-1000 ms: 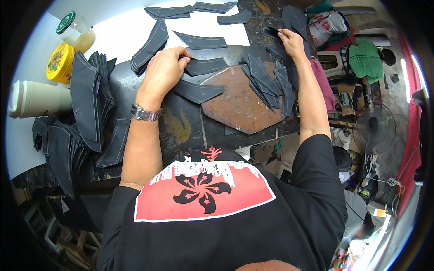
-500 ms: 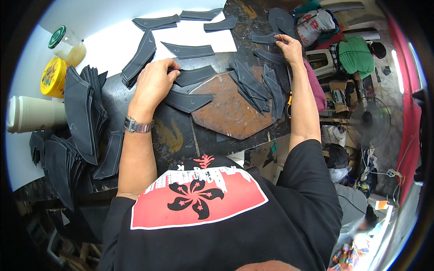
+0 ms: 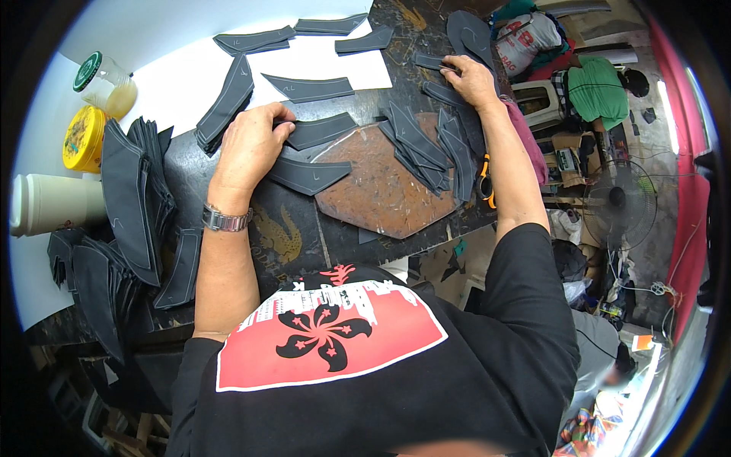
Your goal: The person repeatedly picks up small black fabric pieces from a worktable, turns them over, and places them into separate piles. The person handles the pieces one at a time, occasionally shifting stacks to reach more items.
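Observation:
Several flat, curved black leather-like pieces, edged with pale marked lines, lie about the dark table. My right hand (image 3: 470, 80) reaches to the far right, thumb and fingers pinching the right end of a small black piece (image 3: 429, 60). Just below it rests another short black piece (image 3: 442, 94). My left hand (image 3: 251, 145), a metal watch at its wrist, is closed with fingers curled, by the left end of a black strip (image 3: 324, 130). Whatever those fingers hold is hidden. Nearer lies a wider curved piece (image 3: 311, 175); one more (image 3: 308, 88) is on the white sheet (image 3: 175, 84).
Thick stacks of black pieces (image 3: 126, 206) stand at left, near a cream container (image 3: 57, 204), a yellow tub (image 3: 84, 141) and a green-lidded jar (image 3: 106, 85). A brown board (image 3: 373, 186) carries more pieces; orange-handled scissors (image 3: 486, 183) lie right of it. A person in green (image 3: 598, 91) sits beyond.
My right hand has shifted slightly left onto the end of the small piece. My left hand stays by the strip. The whole view has drifted a little.

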Motion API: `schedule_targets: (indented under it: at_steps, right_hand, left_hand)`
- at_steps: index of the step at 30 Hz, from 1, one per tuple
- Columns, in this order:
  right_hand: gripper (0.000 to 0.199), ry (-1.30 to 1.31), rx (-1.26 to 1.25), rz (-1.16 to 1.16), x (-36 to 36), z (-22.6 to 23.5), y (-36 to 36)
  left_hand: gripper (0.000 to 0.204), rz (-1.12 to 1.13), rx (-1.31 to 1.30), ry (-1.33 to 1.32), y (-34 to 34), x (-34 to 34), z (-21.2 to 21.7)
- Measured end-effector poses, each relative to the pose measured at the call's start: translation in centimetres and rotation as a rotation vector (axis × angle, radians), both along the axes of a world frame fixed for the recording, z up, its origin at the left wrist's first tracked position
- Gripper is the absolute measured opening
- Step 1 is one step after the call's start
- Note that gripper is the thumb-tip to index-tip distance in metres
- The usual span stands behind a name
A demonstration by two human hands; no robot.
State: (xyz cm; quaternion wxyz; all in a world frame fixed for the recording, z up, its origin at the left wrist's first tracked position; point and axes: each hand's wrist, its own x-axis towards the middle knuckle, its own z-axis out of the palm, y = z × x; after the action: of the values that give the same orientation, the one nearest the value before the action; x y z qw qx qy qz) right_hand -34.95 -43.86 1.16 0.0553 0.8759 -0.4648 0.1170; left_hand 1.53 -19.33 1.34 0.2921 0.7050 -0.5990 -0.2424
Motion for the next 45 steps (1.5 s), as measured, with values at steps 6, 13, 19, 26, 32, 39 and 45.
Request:
schedule_targets:
  at_steps: [6, 13, 19, 26, 32, 39, 45]
  right_hand:
    - [0.022, -0.092, -0.062, -0.054, 0.4, -1.3, -0.6]
    - [0.027, -0.498, -0.028, -0.268, -2.3, -0.2, -4.0]
    - [0.026, -0.522, -0.142, -0.28, -3.7, 0.8, -4.6]
    - [0.023, -0.469, -0.097, -0.154, -1.7, -1.5, -3.1]
    - [0.022, -0.413, 0.007, -0.156, -0.2, -1.8, -2.0]
    - [0.027, -0.11, 0.128, -0.095, 0.4, 0.0, -1.2]
    - [0.036, -0.089, 0.13, -0.021, 1.2, -0.6, -1.8]
  left_hand:
    - [0.019, -0.017, -0.041, -0.01, 0.1, 0.1, -0.1]
    - [0.019, -0.002, 0.007, -0.006, 0.1, 0.0, 0.1]
    - [0.019, 0.0, -0.011, 0.01, 0.0, -0.1, 0.2]
    - [0.019, -0.007, 0.001, -0.009, 0.0, -0.1, 0.3]
    - [0.021, 0.0, 0.041, -0.011, 0.1, -0.2, 0.6]
    - [0.021, 0.004, 0.046, -0.024, 0.0, -0.2, 0.6]
    - [0.021, -0.008, 0.03, -0.032, 0.0, -0.2, 0.4]
